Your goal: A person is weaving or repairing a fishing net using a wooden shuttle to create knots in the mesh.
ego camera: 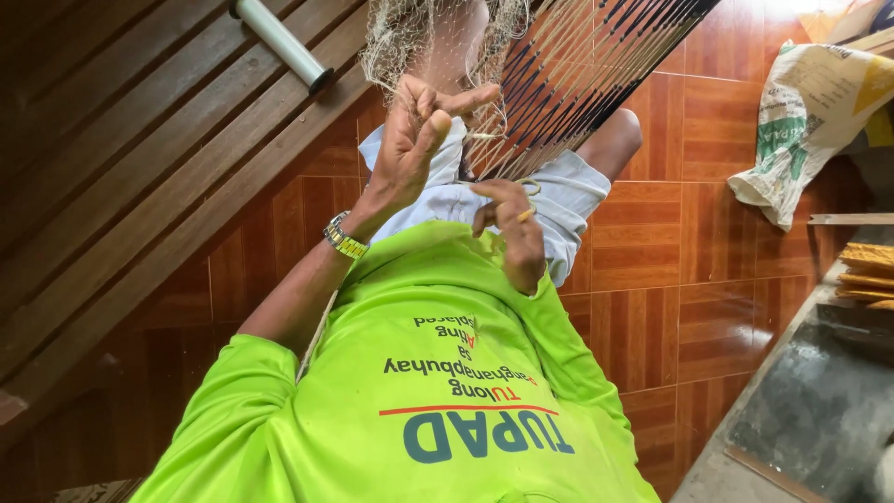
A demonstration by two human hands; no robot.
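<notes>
The person is looking down over a bright green shirt [438, 391] at both hands, which are working in front of the chest; the left hand [410, 140], with a metal wristwatch [345, 237] on its wrist, is raised higher and is curling its fingers, thumb and forefinger meeting as if pinching a strand of the pale fine netting [410, 33] that is hanging from the top edge of the view; whether a strand is truly caught between them cannot be told. The right hand [512, 228] is sitting lower and just to the right, fingers folded narrow around a thin yellowish sliver, probably a netting needle [526, 214], whose long axis is pointing up and to the right toward the net; a loop of thin cord [531, 184] is lying just above its knuckles. The netting is lying above and slightly beyond both hands, the left one being the nearer to it; beside it a fan of dark and pale stretched cords [596, 65] is running diagonally from the upper right corner down toward the hands. Behind them are pale shorts [568, 191] and a bent knee; a wooden slatted bench [140, 168] is filling the left side over the reddish tiled floor [708, 233], and a printed sack [810, 112] is leaning at the right edge.
</notes>
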